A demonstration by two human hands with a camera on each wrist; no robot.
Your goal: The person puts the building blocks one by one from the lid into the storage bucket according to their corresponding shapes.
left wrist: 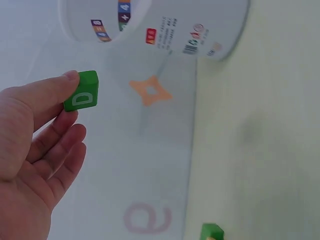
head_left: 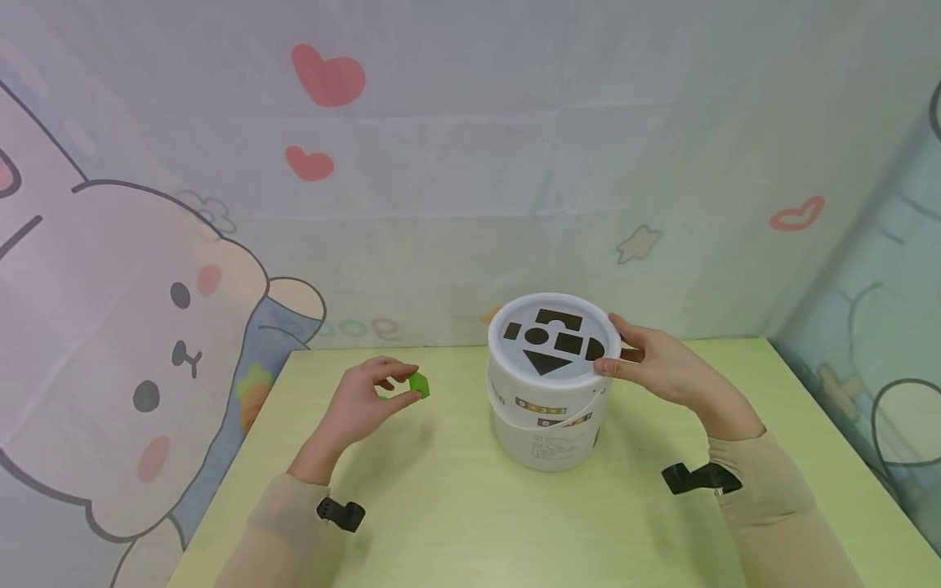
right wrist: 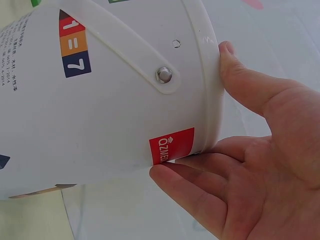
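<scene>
Between thumb and fingertips, my left hand pinches a small green cube block. A pale letter D marks one face of this block in the left wrist view. To its right stands a white bucket, upright, with a lid on top that has several dark shaped openings. My right hand grips the bucket's upper right edge, its thumb on the lid's rim and its fingers against the side. The bucket carries printed number labels, and its handle hangs down.
A second green block lies on the table, mostly hidden behind my left hand in the head view. The yellow-green table ends at a printed cloth backdrop close behind the bucket.
</scene>
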